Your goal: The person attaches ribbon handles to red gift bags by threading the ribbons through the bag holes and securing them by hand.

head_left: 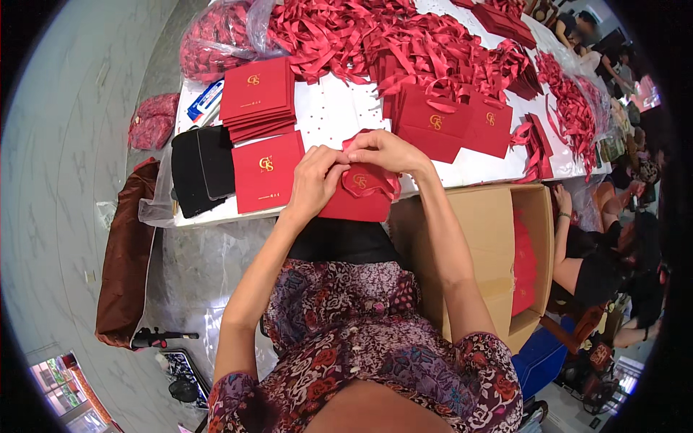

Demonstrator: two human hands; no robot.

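At the table's near edge lies a small red paper bag (359,208) with a gold emblem, and a loop of red ribbon (393,186) trails over its front. My left hand (315,179) and my right hand (386,151) meet at the bag's upper edge. Fingertips of both hands are pinched together on the ribbon; the exact spot is partly hidden by the fingers. Just left of my left hand is a flat red bag (266,173) without visible ribbon. Behind it rises a stack of red bags (255,94).
Red bags with ribbons (437,123) and a big heap of ribbons (339,36) cover the table's far side. A black cloth (202,169) and a blue-white box (206,101) sit left. An open carton (469,238) holding red bags stands right, near other people (577,245).
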